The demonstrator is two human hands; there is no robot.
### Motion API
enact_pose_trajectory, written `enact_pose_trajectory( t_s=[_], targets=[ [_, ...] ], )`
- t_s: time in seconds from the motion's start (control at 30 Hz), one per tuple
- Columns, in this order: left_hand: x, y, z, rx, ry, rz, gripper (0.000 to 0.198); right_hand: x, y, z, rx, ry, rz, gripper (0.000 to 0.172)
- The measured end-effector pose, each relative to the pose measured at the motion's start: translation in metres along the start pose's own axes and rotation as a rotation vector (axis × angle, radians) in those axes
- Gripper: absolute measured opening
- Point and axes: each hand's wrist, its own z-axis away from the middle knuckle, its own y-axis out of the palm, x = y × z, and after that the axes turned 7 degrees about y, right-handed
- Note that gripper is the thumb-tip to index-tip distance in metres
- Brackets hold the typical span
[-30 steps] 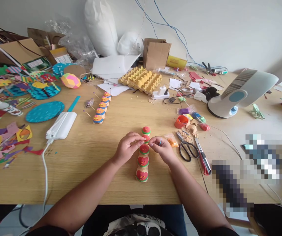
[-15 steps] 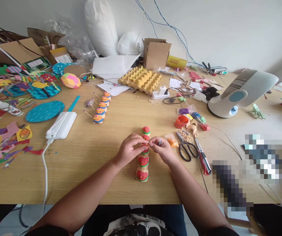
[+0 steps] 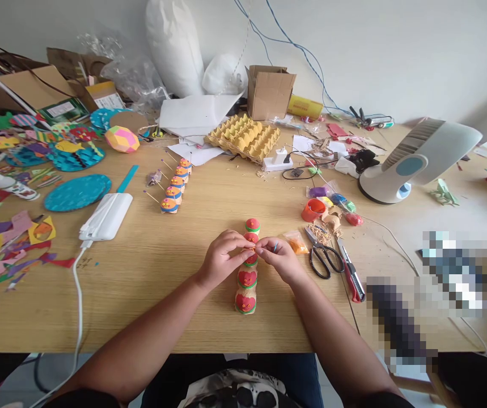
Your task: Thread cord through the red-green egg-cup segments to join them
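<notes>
My left hand (image 3: pixel 225 258) and my right hand (image 3: pixel 280 258) meet over a caterpillar figure (image 3: pixel 246 280), thumbs and fingers pinched together. Between their fingertips shows a tiny bit of orange clay (image 3: pixel 253 247), mostly covered. A thin blue object (image 3: pixel 275 247) shows at my right fingers; I cannot tell what it is. The caterpillar is a row of egg-carton bumps with red faces and green bands, lying lengthwise away from me. Part of it is hidden behind the fingers. Right of my right hand lies a small bag of orange clay (image 3: pixel 296 242).
Scissors (image 3: pixel 326 259) and a red utility knife (image 3: pixel 352 272) lie at right, near an orange cup (image 3: pixel 313 210). A second, blue-and-orange caterpillar (image 3: pixel 177 187) with sticks stands further back. A power bank (image 3: pixel 106 217), yellow egg tray (image 3: pixel 243 139) and white lamp-like device (image 3: pixel 413 161) surround the workspace.
My fingertips have shifted very slightly, and more of the orange bit shows between them. The caterpillar and the things around it have stayed in place.
</notes>
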Motion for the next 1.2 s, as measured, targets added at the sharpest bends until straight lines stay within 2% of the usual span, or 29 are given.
enact_pose_trajectory(
  t_s=[1.2],
  targets=[
    [0.0013,0.0016,0.0010,0.012,0.021,0.011,0.014,-0.0006,0.0000,-0.0010,0.013,0.010,-0.064,0.034]
  ],
)
